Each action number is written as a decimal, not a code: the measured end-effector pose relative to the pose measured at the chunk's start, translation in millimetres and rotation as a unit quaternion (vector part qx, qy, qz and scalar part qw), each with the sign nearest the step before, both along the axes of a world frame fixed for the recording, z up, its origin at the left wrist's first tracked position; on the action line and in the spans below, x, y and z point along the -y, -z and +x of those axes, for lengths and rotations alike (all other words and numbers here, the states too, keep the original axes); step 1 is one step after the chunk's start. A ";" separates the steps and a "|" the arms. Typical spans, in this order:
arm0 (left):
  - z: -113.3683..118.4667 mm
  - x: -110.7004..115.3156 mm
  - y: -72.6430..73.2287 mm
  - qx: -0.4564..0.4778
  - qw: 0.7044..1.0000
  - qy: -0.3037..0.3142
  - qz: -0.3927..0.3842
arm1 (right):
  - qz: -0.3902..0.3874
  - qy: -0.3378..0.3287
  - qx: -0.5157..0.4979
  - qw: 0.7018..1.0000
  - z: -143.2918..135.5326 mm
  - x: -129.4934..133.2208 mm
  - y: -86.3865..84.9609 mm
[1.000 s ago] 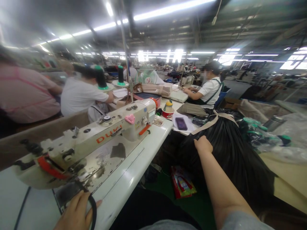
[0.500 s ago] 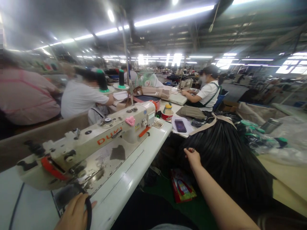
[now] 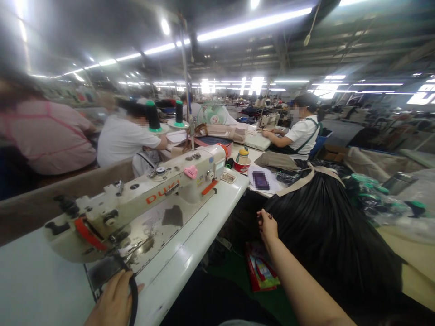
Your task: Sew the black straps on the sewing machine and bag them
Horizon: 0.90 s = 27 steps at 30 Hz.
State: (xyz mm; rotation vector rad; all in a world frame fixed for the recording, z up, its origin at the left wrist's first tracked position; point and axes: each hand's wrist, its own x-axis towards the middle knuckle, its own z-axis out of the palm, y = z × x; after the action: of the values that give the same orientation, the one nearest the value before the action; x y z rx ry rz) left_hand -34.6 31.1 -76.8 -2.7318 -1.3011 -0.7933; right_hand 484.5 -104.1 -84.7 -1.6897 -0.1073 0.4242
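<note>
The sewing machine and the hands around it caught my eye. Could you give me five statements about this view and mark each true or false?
1. The left hand touches a black strip. True.
2. Something pink is on the sewing machine. True.
3. The right hand rests on the sewing machine. False: it is away from it, close by the black bundle.
4. The band around the black bundle is bright red. False: it is beige.
5. Two cones of dark thread stand beyond the sewing machine. True.
</note>
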 end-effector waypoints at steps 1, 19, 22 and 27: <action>0.9 -0.2 0.5 0.001 1.000 0.000 0.001 | 0.000 0.005 0.009 1.000 0.4 -0.7 0.2; -5.7 -14.6 41.1 -0.013 1.000 -0.015 0.025 | -0.028 -0.050 0.005 0.998 -27.6 -9.7 4.4; 5.7 -3.0 35.8 0.004 0.999 -0.039 0.017 | -0.017 -0.077 0.011 0.997 -46.7 -10.9 4.1; 14.2 9.4 16.3 -0.007 0.998 -0.055 0.036 | -0.005 -0.121 0.010 0.993 -82.8 -15.5 5.1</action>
State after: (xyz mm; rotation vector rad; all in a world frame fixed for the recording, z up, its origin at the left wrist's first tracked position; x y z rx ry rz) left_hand -20.5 21.6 -93.1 -2.5810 -1.3767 -0.7939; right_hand 401.7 -88.6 -89.8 -1.6973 -0.3274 0.5905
